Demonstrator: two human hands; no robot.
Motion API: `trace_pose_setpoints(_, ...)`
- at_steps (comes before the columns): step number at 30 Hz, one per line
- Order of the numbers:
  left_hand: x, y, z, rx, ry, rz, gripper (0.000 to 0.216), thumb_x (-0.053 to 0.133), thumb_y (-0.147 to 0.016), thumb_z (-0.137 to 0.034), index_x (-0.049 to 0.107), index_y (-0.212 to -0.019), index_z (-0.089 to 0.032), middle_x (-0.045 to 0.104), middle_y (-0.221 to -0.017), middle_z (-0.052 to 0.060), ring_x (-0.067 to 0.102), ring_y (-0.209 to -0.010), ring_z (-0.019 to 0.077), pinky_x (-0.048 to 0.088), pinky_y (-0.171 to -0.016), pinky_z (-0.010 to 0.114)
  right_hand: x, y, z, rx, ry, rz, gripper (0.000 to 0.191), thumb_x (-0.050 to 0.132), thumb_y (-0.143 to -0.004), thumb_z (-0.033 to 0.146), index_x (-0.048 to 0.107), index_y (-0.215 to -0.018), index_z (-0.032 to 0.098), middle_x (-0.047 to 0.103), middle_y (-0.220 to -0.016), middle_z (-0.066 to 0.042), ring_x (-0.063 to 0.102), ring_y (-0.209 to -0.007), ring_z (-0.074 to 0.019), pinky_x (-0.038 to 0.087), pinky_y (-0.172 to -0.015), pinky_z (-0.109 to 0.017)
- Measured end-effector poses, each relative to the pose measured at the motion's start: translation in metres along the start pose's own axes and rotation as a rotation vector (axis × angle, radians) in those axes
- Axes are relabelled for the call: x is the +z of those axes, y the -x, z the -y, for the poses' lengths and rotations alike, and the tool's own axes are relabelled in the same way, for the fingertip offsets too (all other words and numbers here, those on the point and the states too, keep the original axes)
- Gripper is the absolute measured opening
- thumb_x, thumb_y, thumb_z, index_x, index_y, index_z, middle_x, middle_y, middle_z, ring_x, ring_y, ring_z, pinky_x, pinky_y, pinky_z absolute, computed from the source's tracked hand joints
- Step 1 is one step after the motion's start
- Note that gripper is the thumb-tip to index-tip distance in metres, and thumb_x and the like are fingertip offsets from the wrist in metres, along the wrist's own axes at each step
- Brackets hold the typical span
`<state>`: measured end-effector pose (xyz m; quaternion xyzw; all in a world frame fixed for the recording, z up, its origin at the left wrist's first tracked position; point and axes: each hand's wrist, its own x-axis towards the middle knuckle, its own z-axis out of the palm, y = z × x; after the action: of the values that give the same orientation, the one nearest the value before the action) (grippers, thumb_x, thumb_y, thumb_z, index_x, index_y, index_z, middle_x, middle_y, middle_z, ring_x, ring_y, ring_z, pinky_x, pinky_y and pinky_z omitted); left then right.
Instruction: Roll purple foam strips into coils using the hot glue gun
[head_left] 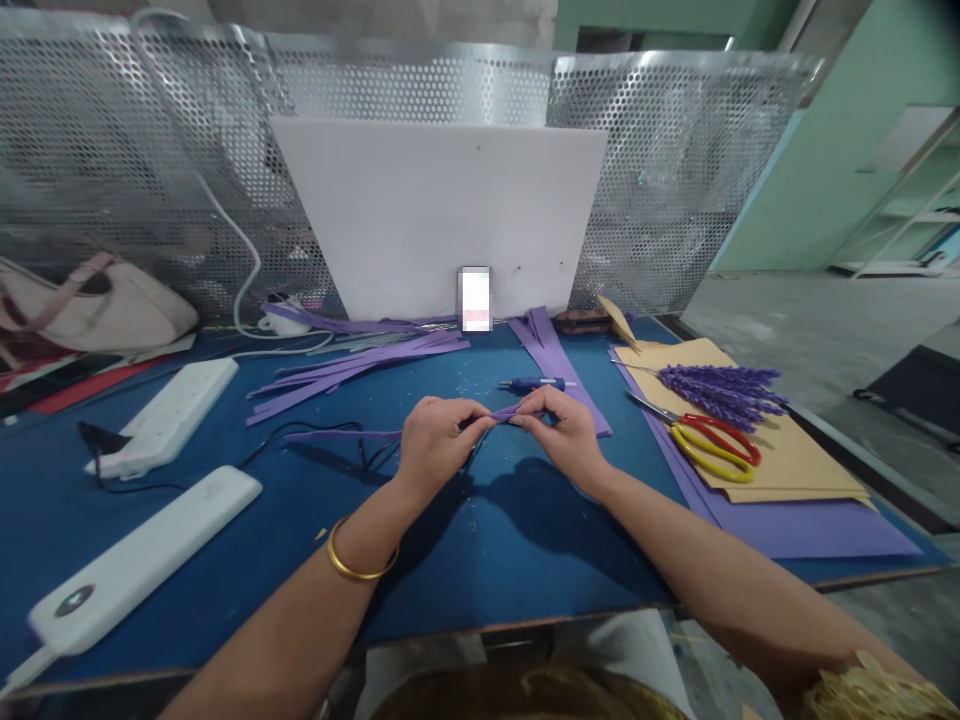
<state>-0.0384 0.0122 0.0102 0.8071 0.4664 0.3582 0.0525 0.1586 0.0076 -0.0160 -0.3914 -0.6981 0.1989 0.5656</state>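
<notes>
Between my two hands, above the middle of the blue table, a narrow purple paper strip (505,413) is pinched. Thumb and fingertips of my left hand (441,440) close on one part of it. My right hand (562,435) grips it just to the right, also with thumb and fingers together. A purple length (337,436) trails out to the left behind my left hand; I cannot tell if it is the same strip. Just beyond my right hand lies a blue pen-like tool (536,384) with a thin metal tip.
Purple strips (352,372) lie at the back left, wider ones (562,375) at the back right. On tan sheets (802,460) at right rest scissors (712,445) and purple flower sprigs (724,395). At left are a power strip (176,410), a white device (150,560) and cables.
</notes>
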Motion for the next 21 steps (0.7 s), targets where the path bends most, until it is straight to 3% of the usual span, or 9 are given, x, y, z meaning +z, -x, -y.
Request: trace_pose_setpoints(21,-0.0009,-0.001,0.0032,-0.018,-0.085,-0.056,0.011,0.068,-0.088,-0.031,0.079,-0.087,-0.028,0.08,-0.085,0.0,0.07,-0.078,0.0206,0.044,-0.083,0.035,-0.005,-0.0054,-0.002,0.034,0.02,-0.069,0.012,0.069,-0.083,0.026,0.063,-0.073,0.023,0.067,-0.077,-0.002,0.062,-0.074,-0.0182,0.049,-0.07,-0.032)
